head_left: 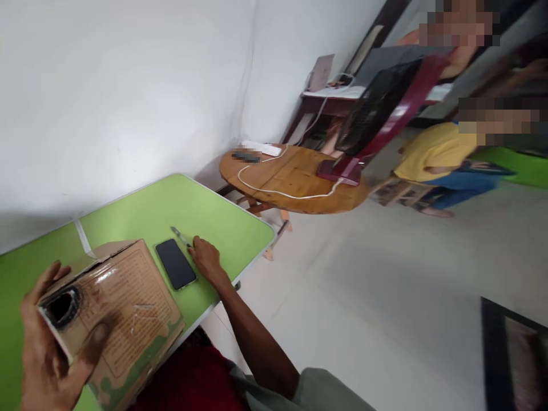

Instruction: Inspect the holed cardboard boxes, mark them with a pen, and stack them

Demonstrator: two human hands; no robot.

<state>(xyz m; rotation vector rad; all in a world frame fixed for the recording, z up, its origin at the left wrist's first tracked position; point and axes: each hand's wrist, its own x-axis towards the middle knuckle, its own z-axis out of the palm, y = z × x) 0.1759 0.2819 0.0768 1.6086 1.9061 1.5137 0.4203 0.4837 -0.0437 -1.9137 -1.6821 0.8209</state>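
Observation:
My left hand [47, 354] grips the near end of a worn cardboard box [124, 308] that has a dark round hole in its end face. The box rests tilted on the green table [180, 205]. My right hand [205, 257] lies on the table beside a black phone [175, 264], its fingertips touching a pen [180, 236]. The phone lies flat between the box and my right hand.
A round wooden table [295, 182] to the right carries a white cable, a power strip and a dark red stand fan [377, 114]. Two people sit beyond it. A desk with a laptop stands by the wall. Pale floor and a dark mat [514, 354] lie to the right.

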